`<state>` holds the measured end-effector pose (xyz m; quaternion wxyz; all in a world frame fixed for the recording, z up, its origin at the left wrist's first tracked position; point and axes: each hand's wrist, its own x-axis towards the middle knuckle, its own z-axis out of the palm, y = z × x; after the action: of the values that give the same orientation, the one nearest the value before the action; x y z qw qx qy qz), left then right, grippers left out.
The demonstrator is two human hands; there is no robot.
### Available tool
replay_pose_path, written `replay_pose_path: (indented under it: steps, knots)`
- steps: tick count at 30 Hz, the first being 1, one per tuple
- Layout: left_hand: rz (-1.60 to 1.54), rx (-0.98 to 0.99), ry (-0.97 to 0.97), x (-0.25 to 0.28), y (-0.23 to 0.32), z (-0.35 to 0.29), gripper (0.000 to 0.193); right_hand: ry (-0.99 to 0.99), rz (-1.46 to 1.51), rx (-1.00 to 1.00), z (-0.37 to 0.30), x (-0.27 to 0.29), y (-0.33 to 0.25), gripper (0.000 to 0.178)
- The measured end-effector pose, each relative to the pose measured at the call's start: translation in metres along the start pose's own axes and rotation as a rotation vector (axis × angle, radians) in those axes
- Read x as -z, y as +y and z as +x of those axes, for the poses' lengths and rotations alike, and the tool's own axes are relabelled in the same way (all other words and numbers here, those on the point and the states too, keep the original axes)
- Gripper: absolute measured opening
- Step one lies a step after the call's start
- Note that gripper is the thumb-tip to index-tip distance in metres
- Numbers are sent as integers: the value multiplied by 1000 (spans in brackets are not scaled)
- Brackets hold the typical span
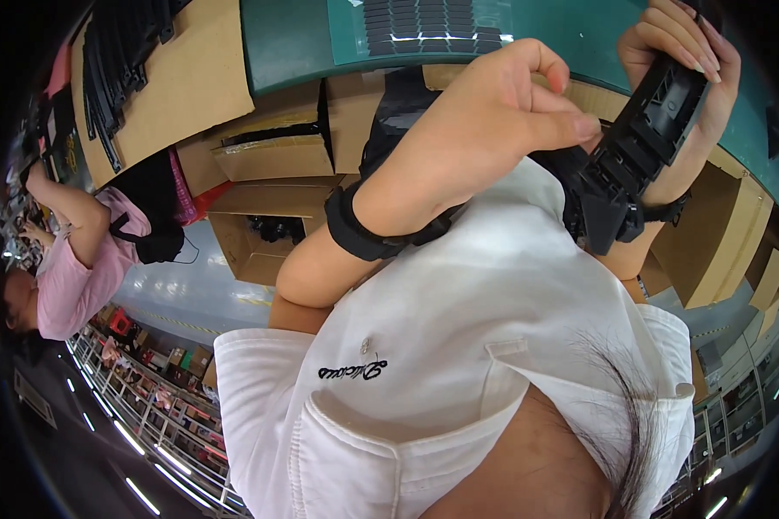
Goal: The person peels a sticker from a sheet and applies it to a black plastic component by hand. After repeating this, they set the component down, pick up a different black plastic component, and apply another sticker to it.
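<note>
My right hand [679, 52] is wrapped around the upper end of a long black plastic housing [645, 134], which hangs tilted in front of my chest at the right. Ribs and open compartments show on its face, and a dark angular piece sits at its lower end. My left hand [519, 108] is beside the housing's left edge, its fingers curled and its thumb tip close against another finger. Whatever these fingertips pinch, if anything, is too small to make out. Both wrists wear black bands.
A green work surface [290, 43] runs along the top, with rows of dark flat pieces [420, 26] on it. Long black strips lie on a cardboard sheet [195, 73] at the left. Open cardboard boxes [273, 203] stand below the edge. A co-worker in pink [86, 268] is at far left.
</note>
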<state>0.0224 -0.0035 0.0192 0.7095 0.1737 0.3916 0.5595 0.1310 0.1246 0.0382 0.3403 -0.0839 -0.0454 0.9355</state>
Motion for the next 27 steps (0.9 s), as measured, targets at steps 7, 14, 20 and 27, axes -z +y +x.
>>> replay_pose_path:
  steps: [7, 14, 20, 27]
  knots:
    - [1224, -739, 621, 39, 1, 6, 13, -9, 150, -31, 8, 31, -32, 11]
    - [1482, -753, 660, 57, -7, 13, 8, 44, 119, -65, 9, 29, -26, 10]
    - [1368, -1196, 549, 50, -3, 24, 11, 43, 101, -60, 10, 35, -28, 9]
    - [1515, -653, 682, 31, 0, 21, 5, 23, 96, -66, 12, 36, -26, 8]
